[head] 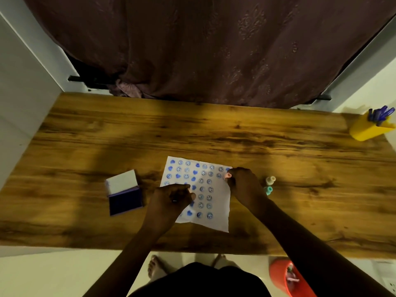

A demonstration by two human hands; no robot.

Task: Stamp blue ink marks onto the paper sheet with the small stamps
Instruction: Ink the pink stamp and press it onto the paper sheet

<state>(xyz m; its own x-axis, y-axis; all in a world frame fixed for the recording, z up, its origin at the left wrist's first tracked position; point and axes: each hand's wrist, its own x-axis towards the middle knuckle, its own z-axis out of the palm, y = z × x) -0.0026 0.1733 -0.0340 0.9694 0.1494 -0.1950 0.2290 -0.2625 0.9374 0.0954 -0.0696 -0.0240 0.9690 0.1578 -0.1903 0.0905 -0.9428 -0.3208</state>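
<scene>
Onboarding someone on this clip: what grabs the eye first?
The paper sheet at table centre, covered in blue smiley and heart stamp marks, with both hands on it: the right hand pinches a pink stamp at its upper right edge, the left hand rests on its left side. An open blue ink pad lies left; a yellow pen holder stands far right.

One paper sheet (216,202), one ink pad (125,192), two loose stamps (269,185), perhaps a third in the hands.

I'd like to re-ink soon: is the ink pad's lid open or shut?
Open. The ink pad shows its dark blue surface, with the white lid flipped back behind it.
</scene>
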